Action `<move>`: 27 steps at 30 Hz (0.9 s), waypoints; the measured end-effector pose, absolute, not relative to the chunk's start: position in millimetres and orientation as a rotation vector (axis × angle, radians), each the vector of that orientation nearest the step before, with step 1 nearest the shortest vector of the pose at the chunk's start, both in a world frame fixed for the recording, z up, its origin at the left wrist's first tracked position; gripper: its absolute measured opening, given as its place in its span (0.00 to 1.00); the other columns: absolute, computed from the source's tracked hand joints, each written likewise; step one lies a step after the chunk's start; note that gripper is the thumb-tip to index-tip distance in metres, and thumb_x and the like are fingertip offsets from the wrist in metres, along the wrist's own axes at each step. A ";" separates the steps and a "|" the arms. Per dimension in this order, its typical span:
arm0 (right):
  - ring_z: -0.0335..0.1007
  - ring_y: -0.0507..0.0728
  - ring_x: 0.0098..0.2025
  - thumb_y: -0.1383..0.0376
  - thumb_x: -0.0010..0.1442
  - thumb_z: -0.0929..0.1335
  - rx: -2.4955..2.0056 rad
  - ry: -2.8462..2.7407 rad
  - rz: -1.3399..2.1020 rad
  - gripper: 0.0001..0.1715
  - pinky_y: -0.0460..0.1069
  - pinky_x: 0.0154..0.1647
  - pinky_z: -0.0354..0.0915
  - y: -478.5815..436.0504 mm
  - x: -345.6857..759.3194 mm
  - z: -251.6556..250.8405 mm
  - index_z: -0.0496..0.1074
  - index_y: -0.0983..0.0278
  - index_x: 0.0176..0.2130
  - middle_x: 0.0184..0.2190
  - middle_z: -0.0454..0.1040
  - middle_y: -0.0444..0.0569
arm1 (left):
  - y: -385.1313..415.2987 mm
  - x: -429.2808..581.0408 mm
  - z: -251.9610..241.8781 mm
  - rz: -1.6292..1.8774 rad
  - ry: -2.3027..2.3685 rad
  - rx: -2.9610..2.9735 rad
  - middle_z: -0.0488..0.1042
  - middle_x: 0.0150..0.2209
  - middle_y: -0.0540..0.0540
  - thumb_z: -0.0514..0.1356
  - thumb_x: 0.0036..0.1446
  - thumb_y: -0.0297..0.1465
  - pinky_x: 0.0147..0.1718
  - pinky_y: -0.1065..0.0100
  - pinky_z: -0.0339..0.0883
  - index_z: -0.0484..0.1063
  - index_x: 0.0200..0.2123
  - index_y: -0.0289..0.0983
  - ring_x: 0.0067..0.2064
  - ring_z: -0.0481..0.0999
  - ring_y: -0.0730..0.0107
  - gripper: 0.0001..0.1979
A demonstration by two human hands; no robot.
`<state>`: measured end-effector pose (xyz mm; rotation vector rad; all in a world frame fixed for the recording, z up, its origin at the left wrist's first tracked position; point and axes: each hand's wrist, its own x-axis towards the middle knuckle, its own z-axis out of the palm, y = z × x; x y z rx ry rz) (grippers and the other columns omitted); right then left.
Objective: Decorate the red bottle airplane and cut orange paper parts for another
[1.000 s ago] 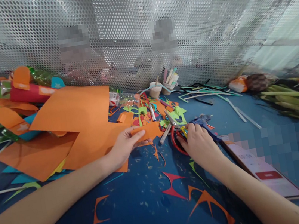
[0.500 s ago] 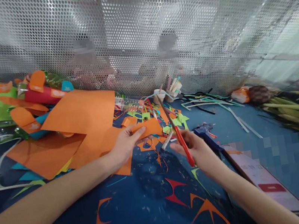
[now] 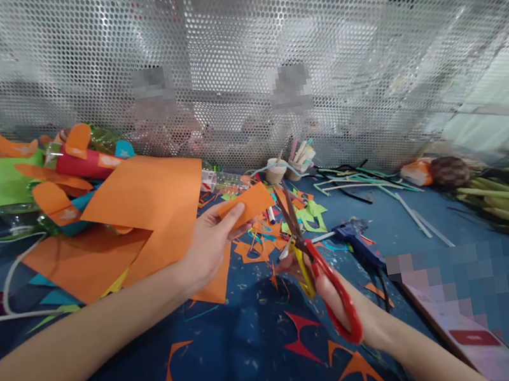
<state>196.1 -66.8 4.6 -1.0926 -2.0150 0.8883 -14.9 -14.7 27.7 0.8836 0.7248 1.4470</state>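
Observation:
Between the thumb and fingers of my left hand [image 3: 212, 242] is a small orange paper piece [image 3: 250, 205], tilted up over the scraps. My right hand [image 3: 334, 297] grips scissors [image 3: 343, 305] with red and yellow handles. Their blades [image 3: 291, 213] point up and away, slightly parted, just right of the paper and apart from it. Large orange paper sheets [image 3: 148, 191] lie left of my left hand. Cut paper scraps [image 3: 254, 248] in orange, green and blue are spread beyond both hands.
A blue glue gun [image 3: 356, 235] and a phone [image 3: 471, 336] lie on the right. Cups [image 3: 299, 167] of sticks stand near the perforated metal screen [image 3: 231, 46]. Paper-wrapped plastic bottles [image 3: 90, 162] are piled at the left, dried husks [image 3: 501, 196] at the far right.
The scissors have turned in my right hand, so both handle loops now show and the blades are parted. My left hand has tilted the orange piece upward. The view has shifted slightly.

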 end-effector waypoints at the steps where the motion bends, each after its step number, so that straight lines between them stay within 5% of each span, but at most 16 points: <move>1: 0.68 0.63 0.52 0.45 0.62 0.57 -1.069 -2.074 0.924 0.28 0.59 0.54 0.64 -69.5 198.2 8.7 0.67 0.58 0.50 0.49 0.72 0.54 | -15.8 -14.5 29.1 1.451 0.718 0.879 0.79 0.38 0.48 0.66 0.49 0.31 0.43 0.66 0.70 0.78 0.34 0.37 0.40 0.76 0.69 0.07; 7: 0.58 0.67 0.61 0.45 0.61 0.59 -1.167 -2.236 0.834 0.37 0.64 0.60 0.55 -76.1 198.9 22.0 0.58 0.62 0.61 0.58 0.64 0.60 | -26.4 -7.5 32.5 1.424 0.730 0.873 0.79 0.35 0.49 0.66 0.50 0.30 0.41 0.68 0.71 0.78 0.33 0.37 0.39 0.76 0.71 0.06; 12: 0.63 0.67 0.57 0.43 0.59 0.60 -1.197 -2.279 0.799 0.43 0.63 0.57 0.59 -77.5 194.2 22.5 0.52 0.63 0.64 0.55 0.67 0.60 | -35.2 -3.6 29.6 1.398 0.768 0.975 0.79 0.34 0.50 0.64 0.51 0.32 0.40 0.66 0.71 0.78 0.32 0.39 0.38 0.76 0.69 0.05; 27: 0.62 0.68 0.57 0.41 0.59 0.57 -1.161 -2.301 0.762 0.40 0.60 0.55 0.62 -80.2 193.2 23.9 0.58 0.63 0.60 0.56 0.65 0.60 | -38.8 -2.7 24.7 1.422 0.848 1.120 0.78 0.35 0.50 0.64 0.51 0.35 0.40 0.68 0.69 0.79 0.34 0.40 0.37 0.75 0.70 0.07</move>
